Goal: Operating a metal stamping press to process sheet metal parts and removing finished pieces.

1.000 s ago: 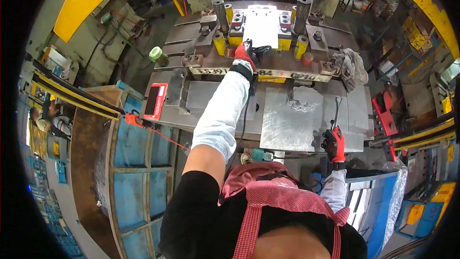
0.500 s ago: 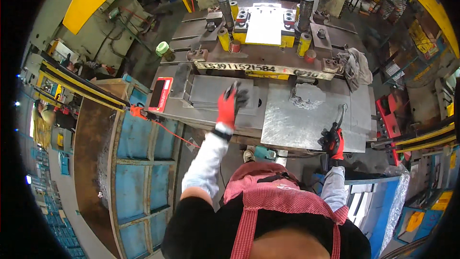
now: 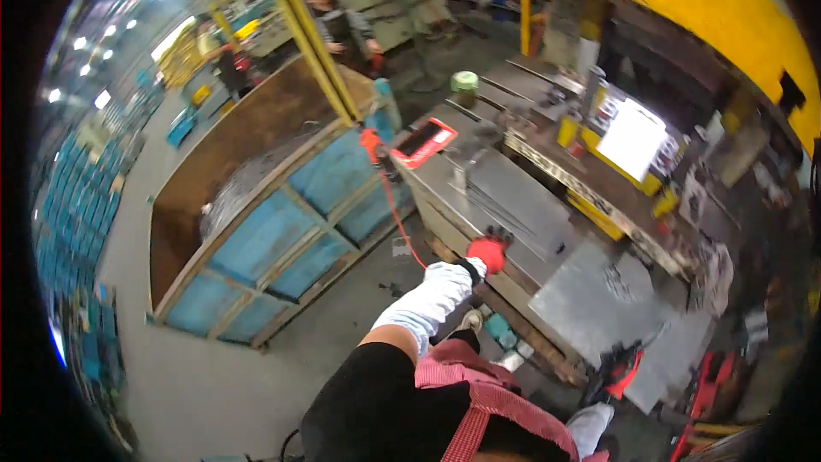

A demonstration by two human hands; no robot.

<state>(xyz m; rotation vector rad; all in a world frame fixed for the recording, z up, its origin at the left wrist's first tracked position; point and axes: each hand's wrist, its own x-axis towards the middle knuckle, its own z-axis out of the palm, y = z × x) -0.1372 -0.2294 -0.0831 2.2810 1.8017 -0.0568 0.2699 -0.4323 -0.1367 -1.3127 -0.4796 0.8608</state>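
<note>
My left hand (image 3: 488, 253), in a red and black glove, is at the table's front edge, beside a stack of flat grey metal sheets (image 3: 522, 192). Its dark fingertips point toward the sheets, but blur hides whether they grip one. Farther right, my right hand (image 3: 617, 374) wears a matching glove and is closed around a thin dark hand tool (image 3: 657, 334) with a slender end. This hand is over the near edge of a broad shiny metal plate (image 3: 573, 299). Several small grey cut metal pieces (image 3: 629, 282) lie together on that plate.
A press die holds a bright sheet (image 3: 633, 139) behind the table. A red-framed dark panel (image 3: 425, 144) and a green-lidded jar (image 3: 464, 83) are at the table's left end. To the left is a large blue-sided bin (image 3: 291, 214); another person (image 3: 342, 30) stands beyond it.
My view has swung left, bringing the bin and another person into fuller sight. My left hand has drawn back from above the sheets to the table's front edge. My right hand still holds the tool.
</note>
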